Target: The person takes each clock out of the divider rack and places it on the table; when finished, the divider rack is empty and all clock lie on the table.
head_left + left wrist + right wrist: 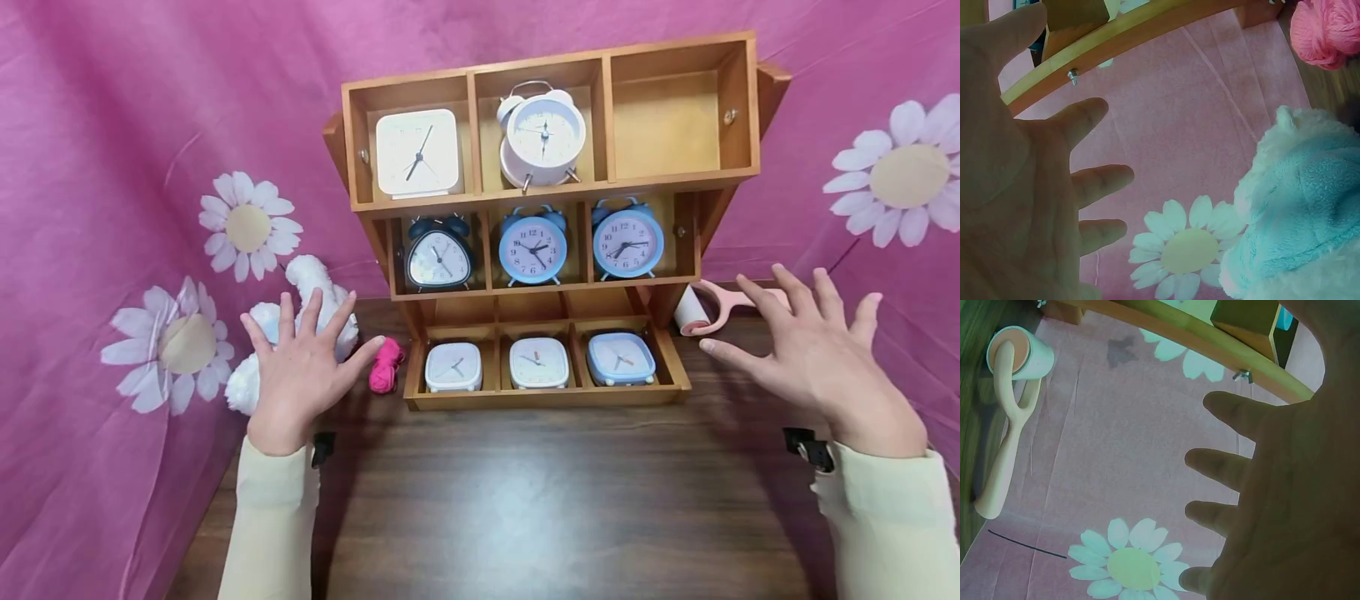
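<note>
- On the worktop (420,517), before pink cloth (420,42): a three-tier wooden rack (547,400), carrying eight clocks in nine compartments.
- Most of the filling apparently done: middle and bottom tiers with three clocks each, top tier with two.
- Perhaps one place left, judging by the bare wood of the top right compartment (666,125); no loose clock in view.
- Left of the rack: a white plush toy (1310,194) in light blue.
- Left grip (303,371) and right grip (832,358): spread wide either side of the rack, fingers straight, holding nothing; likely at a pause or finish.
- Near the right grip: a pink-handled roller (1017,412), untouched.
- Up top: square white clock (417,154), white twin-bell clock (545,137).
- Mid-tier: two round blue clocks (532,250), one dark-cased clock (439,260).
- Lowest: two pale clocks (453,367), one square blue clock (621,358).
- Just left of the rack: pink yarn (386,367).
</note>
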Motion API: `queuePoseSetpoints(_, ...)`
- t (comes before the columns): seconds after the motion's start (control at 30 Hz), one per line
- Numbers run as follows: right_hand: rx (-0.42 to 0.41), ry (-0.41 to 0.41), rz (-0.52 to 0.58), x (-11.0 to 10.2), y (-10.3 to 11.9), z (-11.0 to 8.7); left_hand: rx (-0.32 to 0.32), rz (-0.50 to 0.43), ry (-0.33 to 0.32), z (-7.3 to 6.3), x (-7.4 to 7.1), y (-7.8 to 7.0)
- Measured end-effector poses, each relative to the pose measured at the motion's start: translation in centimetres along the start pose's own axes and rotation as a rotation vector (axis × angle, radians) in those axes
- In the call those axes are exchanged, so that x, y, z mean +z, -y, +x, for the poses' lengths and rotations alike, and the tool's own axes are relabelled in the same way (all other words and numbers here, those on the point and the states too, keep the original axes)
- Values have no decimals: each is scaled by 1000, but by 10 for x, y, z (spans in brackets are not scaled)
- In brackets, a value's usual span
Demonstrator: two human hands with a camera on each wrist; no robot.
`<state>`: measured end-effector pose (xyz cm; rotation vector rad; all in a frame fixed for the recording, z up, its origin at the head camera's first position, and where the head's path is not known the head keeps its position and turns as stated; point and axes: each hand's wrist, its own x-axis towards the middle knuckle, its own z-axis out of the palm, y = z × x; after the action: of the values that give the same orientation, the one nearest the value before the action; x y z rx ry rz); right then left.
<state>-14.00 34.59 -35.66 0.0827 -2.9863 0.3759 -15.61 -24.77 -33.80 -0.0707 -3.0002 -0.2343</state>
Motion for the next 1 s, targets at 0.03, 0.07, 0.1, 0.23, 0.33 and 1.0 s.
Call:
queuePoseSetpoints(0.03,-1,0,1,0,1,0,-5,0,3,-1,0,0)
queuePoseSetpoints(0.07,-2,0,2,-1,1,0,-8,2,6,-1,0,1)
queuePoseSetpoints(0.1,-4,-3,3,-1,2,0,-12,2,6,-1,0,1)
queuePoseSetpoints(0.23,-16,-7,1,-3,5,1,-18,4,0,-2,0,3)
queuePoseSetpoints(0.33,-22,-7,-1,-4,7,2,-22,4,-3,-3,-1,4)
queuePoseSetpoints(1.0,-158,-132,150,15,1,3,80,-140,-141,-4,33,22)
